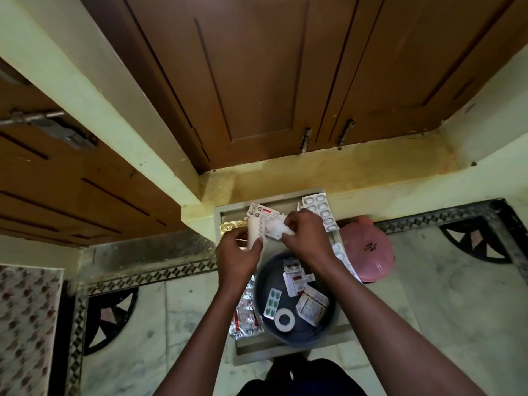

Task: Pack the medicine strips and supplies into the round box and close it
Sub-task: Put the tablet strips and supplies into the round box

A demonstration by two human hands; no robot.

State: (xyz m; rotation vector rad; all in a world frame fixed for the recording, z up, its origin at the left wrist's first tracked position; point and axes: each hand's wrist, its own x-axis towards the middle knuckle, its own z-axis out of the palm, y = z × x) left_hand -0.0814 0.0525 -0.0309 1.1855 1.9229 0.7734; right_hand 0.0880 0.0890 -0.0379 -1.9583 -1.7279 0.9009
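Above the far rim of the dark round box [258,287], the left hand [237,257] curls closed around a white packet [255,232], while the right hand [307,238] pinches crumpled white wrapping [274,228]; beyond the box's right rim lies its pink lid [368,250].

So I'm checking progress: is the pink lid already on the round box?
No, the pink lid lies beside the open round box, whose packed strips are plainly visible.

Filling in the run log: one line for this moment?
left hand: holds white packet | right hand: same packet | round box: open, partly filled | pink lid: off
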